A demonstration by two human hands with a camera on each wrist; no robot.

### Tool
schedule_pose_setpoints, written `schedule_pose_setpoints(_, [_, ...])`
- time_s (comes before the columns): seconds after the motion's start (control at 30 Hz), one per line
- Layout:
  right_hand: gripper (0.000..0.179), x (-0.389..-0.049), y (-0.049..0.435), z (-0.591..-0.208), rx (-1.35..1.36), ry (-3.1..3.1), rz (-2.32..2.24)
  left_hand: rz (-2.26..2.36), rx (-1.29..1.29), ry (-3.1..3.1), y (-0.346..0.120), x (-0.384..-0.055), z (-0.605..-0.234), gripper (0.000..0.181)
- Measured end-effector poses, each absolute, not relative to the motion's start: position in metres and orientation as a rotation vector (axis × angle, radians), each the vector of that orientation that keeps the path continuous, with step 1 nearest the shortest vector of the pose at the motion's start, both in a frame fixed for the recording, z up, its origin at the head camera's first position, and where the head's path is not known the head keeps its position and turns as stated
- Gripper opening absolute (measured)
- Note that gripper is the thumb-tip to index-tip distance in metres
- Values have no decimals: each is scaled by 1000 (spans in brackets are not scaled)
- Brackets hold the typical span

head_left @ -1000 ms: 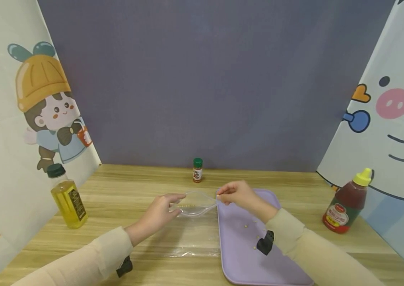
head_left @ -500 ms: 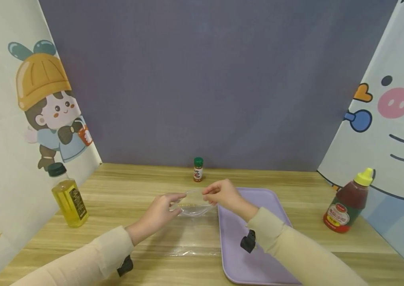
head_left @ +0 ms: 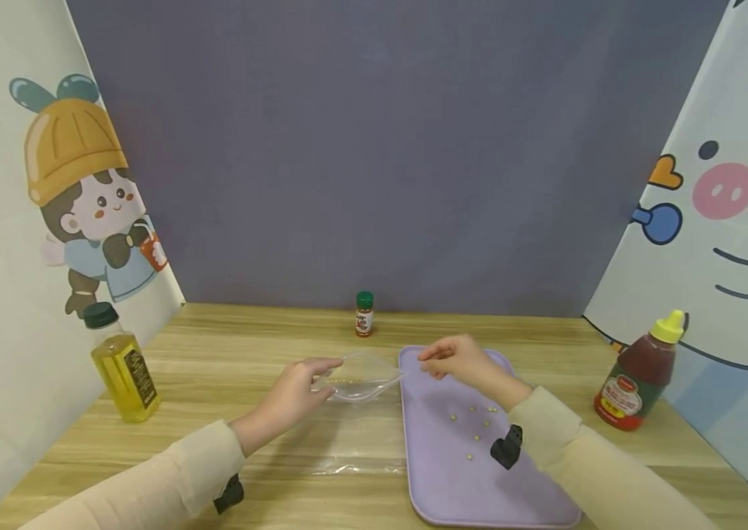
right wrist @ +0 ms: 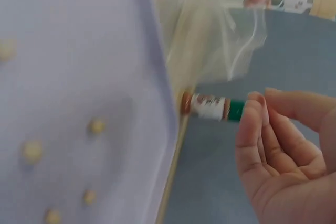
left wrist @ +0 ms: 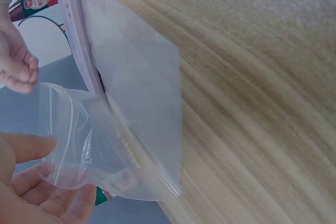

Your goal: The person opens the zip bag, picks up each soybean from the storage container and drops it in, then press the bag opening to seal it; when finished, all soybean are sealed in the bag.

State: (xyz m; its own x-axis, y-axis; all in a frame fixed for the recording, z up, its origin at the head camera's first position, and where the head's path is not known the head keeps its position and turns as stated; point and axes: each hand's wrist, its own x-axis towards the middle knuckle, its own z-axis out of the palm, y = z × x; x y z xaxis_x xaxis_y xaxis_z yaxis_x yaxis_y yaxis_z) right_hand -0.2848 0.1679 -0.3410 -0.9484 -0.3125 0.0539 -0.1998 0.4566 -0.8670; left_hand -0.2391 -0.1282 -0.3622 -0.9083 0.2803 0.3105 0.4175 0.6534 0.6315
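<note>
- One clear zip bag [left wrist: 144, 93], at the centre of the desk [head_left: 248, 331], just left of the tray; mouth raised and spread apart, lower end lying flat toward the person.
- One left hand [head_left: 294, 394], holding the bag at the left end of its mouth; thumb on the near face, other fingers behind, the plastic between them.
- One right hand [head_left: 459, 362], raised over the far left part of the tray, near the bag's right corner and apart from it; fingers curled in, thumb and forefinger tips close together; whether a small thing sits between them cannot be told.
- One short row of small pale beans [left wrist: 129, 150], inside the bag.
- One purple tray [head_left: 436, 478], rectangular, low-rimmed, on the right half of the desk.
- Several loose beans [head_left: 477, 438], pale yellow, scattered over the middle of the tray, below the right hand.
- One spice jar [head_left: 364, 318], green lid, white label, upright at the back of the desk, beyond the bag.
- One oil bottle [head_left: 122, 372], dark cap, yellow contents, dark label, at the left of the desk.
- One sauce bottle [head_left: 632, 386], yellow cap, dark red contents, to the right of the tray.
- Two cream sleeves [head_left: 168, 471], a small black device below each cuff.
- One grey backdrop [head_left: 374, 147], between two cartoon-printed panels.
</note>
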Motion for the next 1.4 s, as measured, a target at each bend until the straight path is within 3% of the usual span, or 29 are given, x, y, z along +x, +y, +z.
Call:
schedule_pose_setpoints(0.5, [33,-298,224,-369,-527,2534,-1293,-1078,-564,-2694,-128,-238,-362,45])
schedule_pose_setpoints(0.77, [26,-303,231,-380,-791,2412,-1095,-1083,-557,-2698,-128,-239,-362,45])
schedule_pose_setpoints(0.97, [28,-302,229,-384,-805,2339,-1056,-1084,-561,-2700,-128,-240,-362,45])
schedule_pose_setpoints(1.4, [12,-307,227,-395,-902,2441,-986,-1070,-592,-2692,-129,-239,-363,45])
